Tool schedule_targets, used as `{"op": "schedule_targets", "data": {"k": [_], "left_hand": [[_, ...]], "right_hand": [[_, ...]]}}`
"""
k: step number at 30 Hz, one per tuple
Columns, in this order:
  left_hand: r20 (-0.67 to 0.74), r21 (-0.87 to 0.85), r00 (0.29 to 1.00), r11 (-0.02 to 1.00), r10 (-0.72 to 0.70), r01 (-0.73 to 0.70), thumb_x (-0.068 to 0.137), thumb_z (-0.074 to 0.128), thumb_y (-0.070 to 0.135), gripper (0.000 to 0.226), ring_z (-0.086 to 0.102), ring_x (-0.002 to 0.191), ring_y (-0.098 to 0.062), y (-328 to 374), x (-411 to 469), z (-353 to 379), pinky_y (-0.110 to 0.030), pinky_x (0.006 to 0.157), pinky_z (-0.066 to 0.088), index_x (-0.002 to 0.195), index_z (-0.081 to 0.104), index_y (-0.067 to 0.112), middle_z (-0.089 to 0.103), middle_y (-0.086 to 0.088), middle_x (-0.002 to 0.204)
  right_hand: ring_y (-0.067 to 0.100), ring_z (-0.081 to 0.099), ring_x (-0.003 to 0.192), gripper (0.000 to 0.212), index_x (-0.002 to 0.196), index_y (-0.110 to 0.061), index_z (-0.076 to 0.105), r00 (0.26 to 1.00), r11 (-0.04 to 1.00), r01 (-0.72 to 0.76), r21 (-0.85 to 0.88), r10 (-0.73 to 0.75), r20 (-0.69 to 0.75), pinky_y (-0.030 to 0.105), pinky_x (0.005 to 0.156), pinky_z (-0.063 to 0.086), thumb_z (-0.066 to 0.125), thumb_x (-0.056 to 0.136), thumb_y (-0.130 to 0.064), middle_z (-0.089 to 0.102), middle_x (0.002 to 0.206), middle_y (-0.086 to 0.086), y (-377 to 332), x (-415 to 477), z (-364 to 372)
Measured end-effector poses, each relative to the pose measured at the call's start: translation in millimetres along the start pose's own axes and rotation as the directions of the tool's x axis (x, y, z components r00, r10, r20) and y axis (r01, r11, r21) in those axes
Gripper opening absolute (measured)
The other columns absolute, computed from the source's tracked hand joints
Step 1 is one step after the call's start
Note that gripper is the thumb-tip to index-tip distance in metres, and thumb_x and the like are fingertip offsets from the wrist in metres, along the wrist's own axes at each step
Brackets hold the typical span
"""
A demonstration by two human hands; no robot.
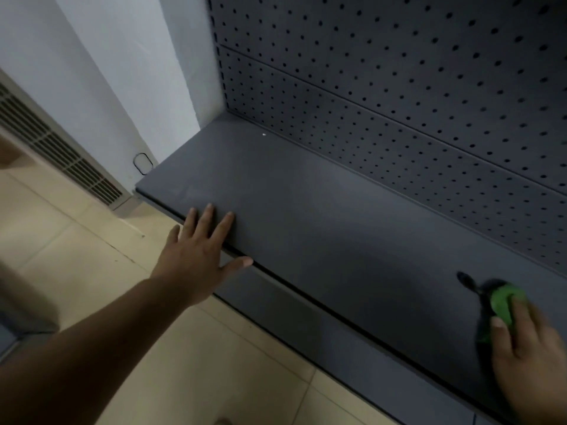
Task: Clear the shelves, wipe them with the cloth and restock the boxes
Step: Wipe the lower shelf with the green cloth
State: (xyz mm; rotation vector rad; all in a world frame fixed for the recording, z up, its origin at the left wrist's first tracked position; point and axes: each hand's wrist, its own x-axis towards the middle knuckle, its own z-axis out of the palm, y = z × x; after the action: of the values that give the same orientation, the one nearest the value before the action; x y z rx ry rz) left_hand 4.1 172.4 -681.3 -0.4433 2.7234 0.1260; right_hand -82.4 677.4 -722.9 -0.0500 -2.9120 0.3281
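We are resting our left hand (196, 256) flat, fingers spread, on the front edge of the shelf (306, 210) near its left end; it is holding nothing. A white speck (264, 134) is sitting near the shelf's back left corner. Toward the right end, close to the front edge, our right hand (527, 357) is gripping the bunched green cloth (291, 303), fingers over it and thumb at its side, and pressing it onto the shelf. We are judging the cloth soft, light and limp, so it is best held wadded in the palm and pressed down evenly.
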Motion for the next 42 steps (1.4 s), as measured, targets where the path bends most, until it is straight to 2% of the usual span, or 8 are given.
{"op": "schedule_targets", "data": {"k": [8,12,17,21,27,30,35,42], "left_hand": [[0.032,-0.077,0.999,0.997,-0.012,0.014,0.075,0.021,0.094,0.115,-0.018,0.152,-0.040,10,2,-4,-0.052,0.124,0.006,0.159,-0.016,0.025,-0.021,-0.012,0.166],[0.031,-0.089,0.999,0.996,-0.006,0.009,0.076,0.020,0.093,0.115,-0.021,0.151,-0.042,8,3,-5,-0.054,0.124,0.005,0.159,-0.019,0.023,-0.024,-0.015,0.165],[0.038,-0.107,0.999,0.994,0.011,-0.007,0.078,0.020,0.093,0.114,-0.025,0.150,-0.042,7,2,-3,-0.056,0.125,0.005,0.158,-0.020,0.023,-0.026,-0.014,0.164],[0.036,-0.115,0.999,0.993,0.009,-0.004,0.079,0.020,0.093,0.112,-0.026,0.149,-0.041,3,1,-1,-0.056,0.125,0.005,0.157,-0.022,0.024,-0.028,-0.013,0.163],[0.055,-0.101,0.998,0.995,0.009,-0.003,0.079,0.019,0.093,0.112,-0.028,0.148,-0.040,4,2,-1,-0.053,0.124,0.002,0.156,-0.024,0.025,-0.031,-0.013,0.162],[0.061,-0.088,0.998,0.996,0.000,0.005,0.079,0.017,0.093,0.111,-0.029,0.148,-0.039,3,2,-2,-0.051,0.124,0.003,0.155,-0.026,0.025,-0.032,-0.012,0.161],[0.067,-0.078,0.998,0.997,-0.004,0.010,0.077,0.017,0.094,0.112,-0.029,0.148,-0.037,2,2,-4,-0.049,0.124,0.006,0.154,-0.027,0.025,-0.039,-0.009,0.153],[0.090,-0.046,0.996,0.999,0.002,0.002,0.072,0.006,0.099,0.113,-0.032,0.144,-0.036,2,3,-2,-0.049,0.124,0.010,0.150,-0.032,0.026,-0.037,-0.011,0.156]], "right_hand": [[0.057,0.052,0.118,0.075,0.148,-0.005,0.047,0.989,0.983,0.070,-0.168,-0.090,-0.116,0.070,0.099,0.043,0.030,0.100,-0.060,0.046,0.147,0.029,17,1,8],[0.054,0.052,0.119,0.075,0.150,-0.008,0.043,0.995,0.980,0.024,-0.197,-0.004,0.098,0.068,0.100,0.044,0.028,0.099,-0.061,0.045,0.148,0.027,21,8,17],[0.050,0.056,0.104,0.082,0.140,-0.005,0.043,0.953,0.966,-0.023,-0.256,0.098,0.285,0.065,0.086,0.050,0.020,0.091,-0.065,0.053,0.127,0.030,-34,27,-1],[0.054,0.043,0.130,0.100,0.155,-0.009,0.033,0.940,0.981,-0.067,-0.182,0.123,0.318,0.065,0.109,0.036,0.009,0.089,-0.080,0.039,0.151,0.030,-84,56,29],[0.055,0.043,0.130,0.082,0.151,0.002,0.039,0.948,0.982,0.182,-0.052,-0.161,0.276,0.066,0.111,0.033,0.022,0.097,-0.058,0.043,0.145,0.037,-203,95,59],[0.050,0.044,0.132,0.080,0.151,-0.002,0.041,0.892,0.942,0.336,-0.003,-0.318,0.321,0.062,0.112,0.035,0.019,0.098,-0.058,0.044,0.148,0.031,-266,99,77],[0.031,0.025,0.151,0.070,0.158,-0.015,0.032,0.717,0.794,0.589,0.151,-0.599,0.356,0.049,0.126,0.014,0.015,0.102,-0.052,0.031,0.164,0.013,-338,42,79],[0.014,0.007,0.156,0.058,0.161,-0.030,0.018,0.486,0.637,0.737,0.225,-0.731,0.480,0.039,0.125,0.007,0.013,0.106,-0.049,0.013,0.169,-0.007,-290,-26,40]]}}
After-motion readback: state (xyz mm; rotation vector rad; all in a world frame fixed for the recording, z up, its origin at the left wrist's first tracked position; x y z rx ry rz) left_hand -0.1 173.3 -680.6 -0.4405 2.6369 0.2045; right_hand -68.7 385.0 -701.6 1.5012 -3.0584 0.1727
